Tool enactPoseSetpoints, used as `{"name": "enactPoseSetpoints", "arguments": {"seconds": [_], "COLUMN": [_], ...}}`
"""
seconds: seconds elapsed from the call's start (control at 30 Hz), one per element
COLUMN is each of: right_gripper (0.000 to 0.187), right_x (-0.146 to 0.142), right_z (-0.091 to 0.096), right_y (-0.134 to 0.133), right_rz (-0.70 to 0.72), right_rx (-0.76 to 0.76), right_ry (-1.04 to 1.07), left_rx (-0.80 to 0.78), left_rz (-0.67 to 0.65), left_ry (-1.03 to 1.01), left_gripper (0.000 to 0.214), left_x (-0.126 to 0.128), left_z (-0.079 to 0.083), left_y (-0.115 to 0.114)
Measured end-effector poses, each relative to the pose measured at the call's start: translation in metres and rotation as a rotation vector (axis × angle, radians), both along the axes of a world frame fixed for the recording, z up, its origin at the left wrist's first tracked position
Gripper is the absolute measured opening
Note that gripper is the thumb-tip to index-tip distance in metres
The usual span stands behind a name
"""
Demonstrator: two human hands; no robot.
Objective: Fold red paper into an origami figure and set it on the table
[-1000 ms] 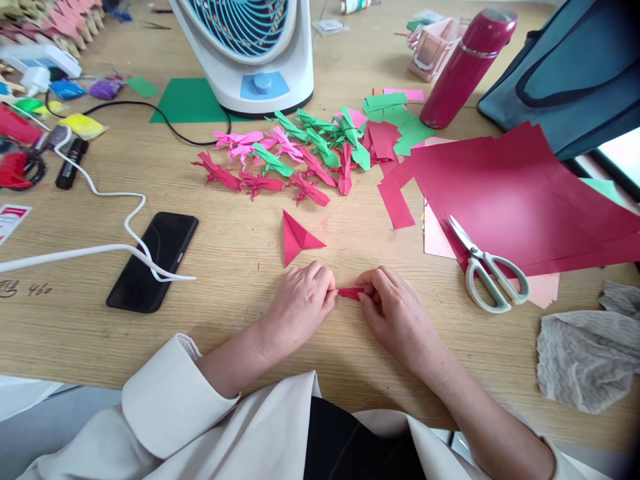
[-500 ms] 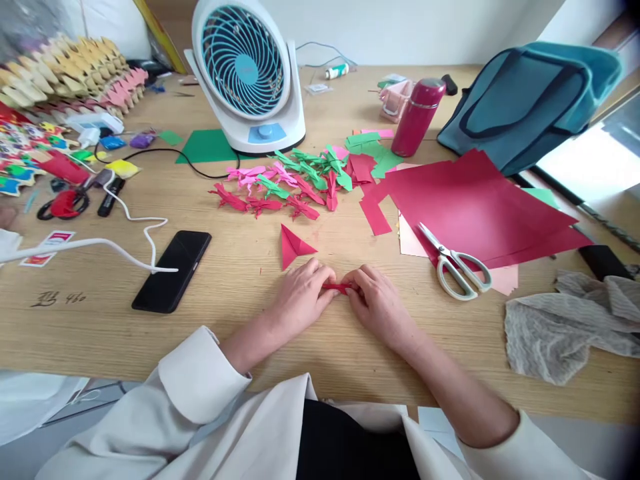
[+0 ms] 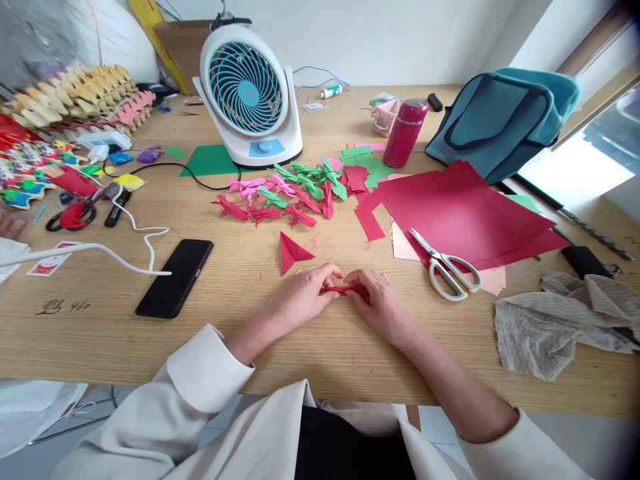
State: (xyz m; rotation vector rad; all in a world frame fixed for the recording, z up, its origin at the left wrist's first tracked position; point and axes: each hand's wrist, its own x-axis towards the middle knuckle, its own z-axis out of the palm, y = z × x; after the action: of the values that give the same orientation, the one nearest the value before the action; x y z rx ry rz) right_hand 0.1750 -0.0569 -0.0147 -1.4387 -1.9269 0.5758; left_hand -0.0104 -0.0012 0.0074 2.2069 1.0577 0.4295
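Between my two hands, low over the table, is a narrow folded strip of red paper (image 3: 345,290). My left hand (image 3: 311,293) pinches its left end with thumb and fingers. Closed on the right end is my right hand (image 3: 379,303), its fingers covering part of the paper. Just beyond my left hand lies a red folded paper triangle (image 3: 294,253) with creases in it. Farther back is a cluster of small folded paper figures (image 3: 300,217) in red, pink and green.
Scissors (image 3: 444,263) lie at the right by large red paper sheets (image 3: 465,213). A black phone (image 3: 175,279) rests at the left under a white cable. A fan (image 3: 250,100), a red bottle (image 3: 406,133) and a blue bag (image 3: 500,127) stand behind. Another person's hand (image 3: 11,225) shows at the left edge.
The camera view has tilted slightly upward. My fingers have shifted on the red paper strip, and more of it shows at the right hand. The triangle stays on the table.
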Motion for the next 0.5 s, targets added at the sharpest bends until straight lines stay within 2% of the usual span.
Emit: {"name": "enactPoseSetpoints", "arguments": {"seconds": [0.07, 0.13, 0.2, 0.27, 0.33, 0.43, 0.5], "right_gripper": [0.017, 0.015, 0.013, 0.012, 0.013, 0.010, 0.010], "right_x": [0.000, 0.000, 0.001, 0.004, 0.006, 0.001, -0.007], "right_z": [0.000, -0.001, -0.002, -0.001, 0.005, 0.032, 0.055], "right_y": [-0.001, -0.002, -0.003, -0.002, 0.001, -0.003, -0.025], "right_rz": [-0.002, 0.001, -0.006, -0.038, -0.095, -0.156, -0.041], "right_rx": [0.001, -0.011, -0.041, -0.039, 0.036, 0.171, 0.103], "right_ry": [0.043, 0.093, 0.162, 0.246, 0.315, 0.422, 0.561], "left_rx": [0.084, 0.139, 0.125, 0.050, -0.066, -0.277, -0.414], "left_rz": [-0.056, -0.076, -0.074, -0.045, 0.009, 0.082, 0.099], "left_ry": [0.055, 0.086, 0.050, -0.058, -0.191, -0.366, -0.455], "left_gripper": [0.003, 0.005, 0.008, 0.010, 0.011, 0.018, 0.026], "left_x": [0.002, 0.005, 0.007, 0.008, 0.007, 0.006, 0.005], "left_z": [0.005, 0.008, 0.008, 0.005, 0.001, -0.006, -0.008], "left_y": [0.001, 0.002, 0.004, 0.005, 0.007, 0.010, 0.012]}}
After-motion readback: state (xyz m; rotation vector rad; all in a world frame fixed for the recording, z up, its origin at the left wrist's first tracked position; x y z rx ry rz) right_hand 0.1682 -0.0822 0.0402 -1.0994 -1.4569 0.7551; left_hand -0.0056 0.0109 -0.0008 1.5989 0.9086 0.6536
